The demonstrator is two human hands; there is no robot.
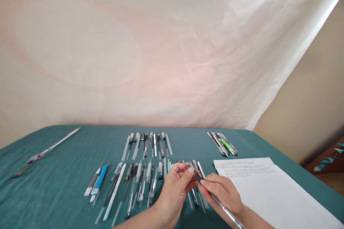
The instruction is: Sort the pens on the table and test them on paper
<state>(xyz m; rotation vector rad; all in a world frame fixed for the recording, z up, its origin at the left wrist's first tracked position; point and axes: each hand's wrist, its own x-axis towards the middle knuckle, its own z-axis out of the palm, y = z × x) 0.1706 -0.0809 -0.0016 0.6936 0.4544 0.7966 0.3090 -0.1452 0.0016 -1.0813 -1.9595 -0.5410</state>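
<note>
My right hand [221, 193] grips a slim clear pen [215, 197] whose dark tip points up and left. My left hand [176, 189] pinches that tip end with thumb and fingers, so both hands meet over the near row of pens [134, 184]. That row lies on a teal tablecloth [59, 186], with a blue pen [100, 181] and a white one at its left end. A second row of pens [146, 145] lies further back, untouched.
A small bundle of pens [222, 144], one green, lies at the back right. A white sheet of paper [268, 193] with faint writing lies on the right. Long thin sticks [45, 152] rest at the far left. A pale cloth backdrop [134, 50] hangs behind the table.
</note>
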